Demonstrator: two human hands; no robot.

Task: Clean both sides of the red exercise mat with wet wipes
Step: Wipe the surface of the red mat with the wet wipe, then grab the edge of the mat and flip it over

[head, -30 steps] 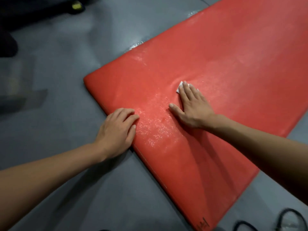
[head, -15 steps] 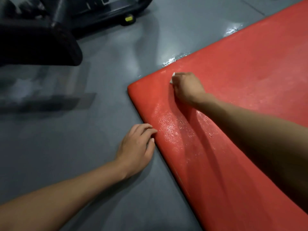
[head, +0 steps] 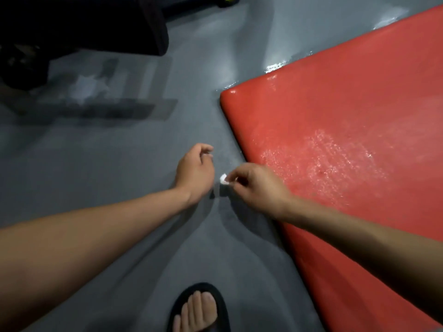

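Observation:
The red exercise mat [head: 347,116] lies flat on the grey floor at the right, its near corner glistening wet. My right hand [head: 259,188] hovers over the mat's left edge and pinches a small white wet wipe [head: 223,179] between thumb and fingertips. My left hand [head: 195,173] hangs just left of the wipe above the floor, fingers loosely curled and holding nothing. Neither hand touches the mat.
Black gym equipment [head: 96,22] fills the top left, with a dark base bar [head: 96,109] on the floor below it. My foot in a black sandal [head: 199,310] stands at the bottom centre. Wet streaks [head: 275,65] shine on the floor by the mat's far edge.
My right hand has lifted off the mat's far corner with the wipe and pulled back past the mat's edge. My left hand has risen from the floor beside the mat.

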